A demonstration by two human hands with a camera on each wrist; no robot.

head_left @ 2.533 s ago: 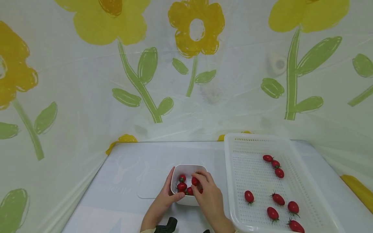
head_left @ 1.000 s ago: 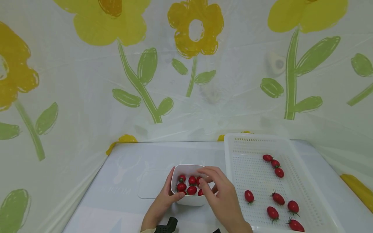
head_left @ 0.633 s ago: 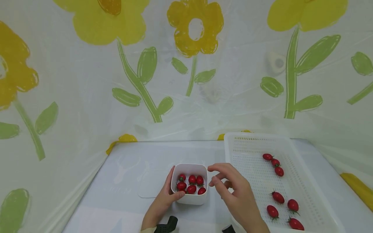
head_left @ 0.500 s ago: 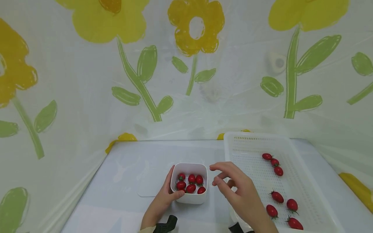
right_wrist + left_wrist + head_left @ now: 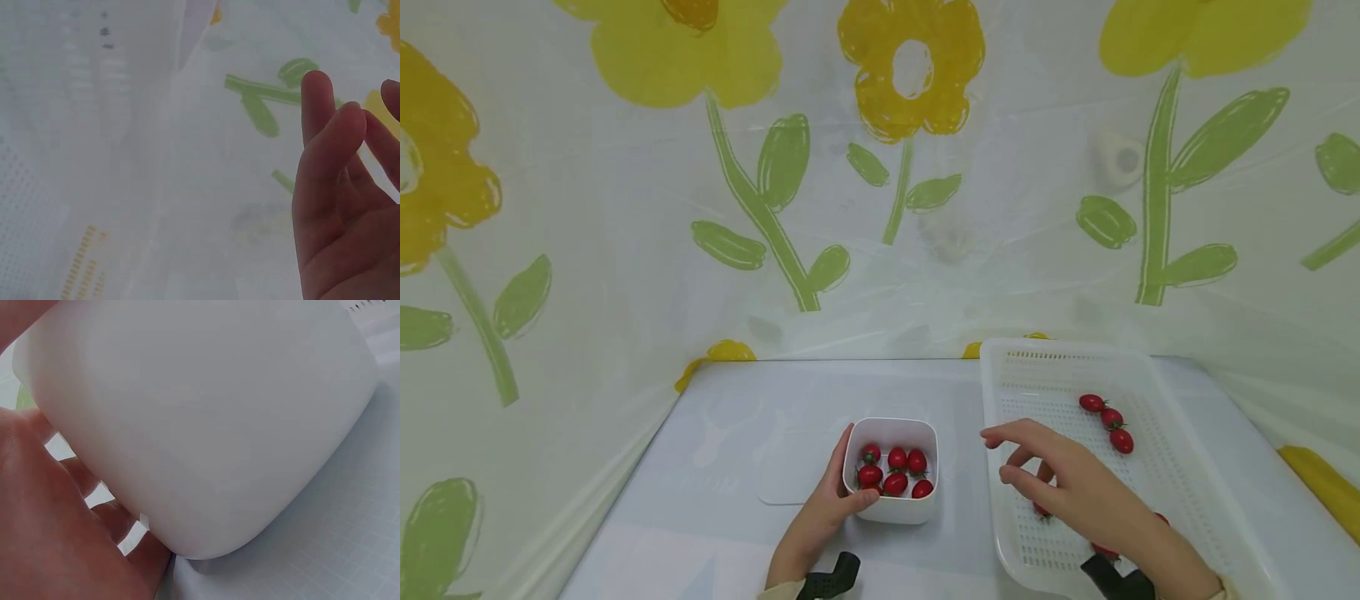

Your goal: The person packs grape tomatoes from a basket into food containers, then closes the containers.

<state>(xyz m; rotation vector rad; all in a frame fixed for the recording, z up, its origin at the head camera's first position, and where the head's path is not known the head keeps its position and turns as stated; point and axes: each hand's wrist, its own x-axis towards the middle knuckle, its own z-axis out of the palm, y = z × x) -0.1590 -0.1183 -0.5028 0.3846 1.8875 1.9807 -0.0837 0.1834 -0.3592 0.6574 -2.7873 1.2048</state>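
Observation:
My left hand (image 5: 823, 512) grips a white square plastic box (image 5: 897, 511) by its left side, thumb over the front rim. Several cherry tomatoes (image 5: 896, 483) lie inside the box. In the left wrist view the box wall (image 5: 206, 425) fills most of the picture, with fingers curled along its edge. My right hand (image 5: 1063, 479) hovers over the left part of a white perforated basket (image 5: 1030, 379), fingers loosely bent, holding nothing. Beneath it, a cherry tomato (image 5: 1042, 509) shows partly; others are mostly hidden by the hand and wrist.
A row of three cherry tomatoes (image 5: 1112, 418) lies toward the basket's back right. Both containers stand on a white table (image 5: 715, 467), the basket to the right of the box. A flower-printed curtain (image 5: 1000, 250) hangs behind the table.
My right hand has let go of a cherry tomato in the box, then moved right, out of the box and over the basket. My left hand keeps its hold on the box.

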